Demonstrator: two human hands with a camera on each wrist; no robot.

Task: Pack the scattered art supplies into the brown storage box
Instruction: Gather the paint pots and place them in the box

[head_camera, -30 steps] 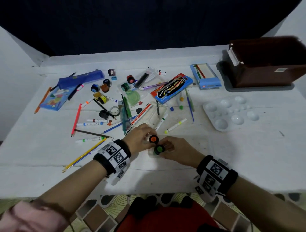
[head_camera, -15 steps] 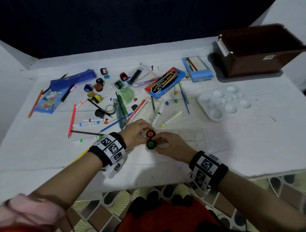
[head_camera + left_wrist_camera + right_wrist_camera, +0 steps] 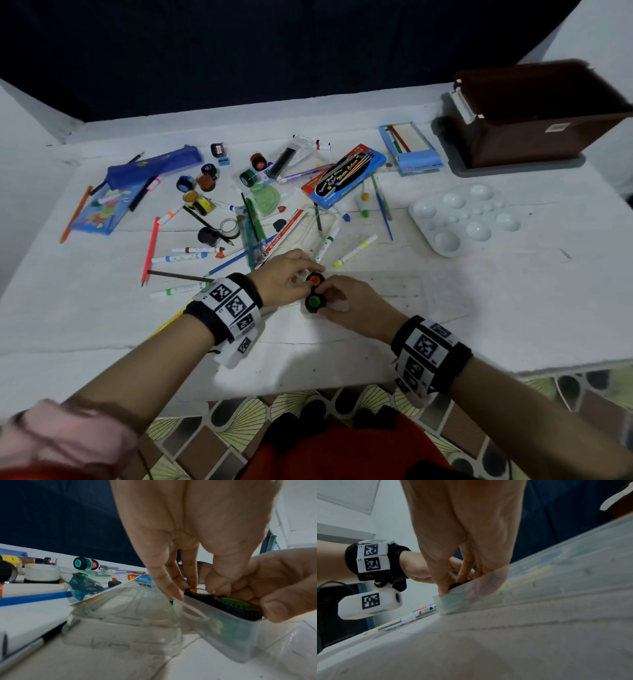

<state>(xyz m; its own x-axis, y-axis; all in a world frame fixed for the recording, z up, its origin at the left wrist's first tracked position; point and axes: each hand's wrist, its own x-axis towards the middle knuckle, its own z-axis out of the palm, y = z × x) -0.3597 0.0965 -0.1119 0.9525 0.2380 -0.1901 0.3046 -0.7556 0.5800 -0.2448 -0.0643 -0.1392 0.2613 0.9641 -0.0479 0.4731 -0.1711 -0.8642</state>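
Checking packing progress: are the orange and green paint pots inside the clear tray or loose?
Inside: orange pot and green pot sit side by side in the clear tray.

Hands barely differ from 1 s ago: left hand (image 3: 286, 274) and right hand (image 3: 349, 301) have drifted slightly toward each other over the clear tray (image 3: 228, 632). Orange-capped pot (image 3: 315, 280) and green-capped pot (image 3: 313, 302) now sit closer together, caps nearly touching. Rest of the apparent shift is the head camera swinging: brown storage box (image 3: 534, 113) sits further right and higher in frame, cut by the edge.
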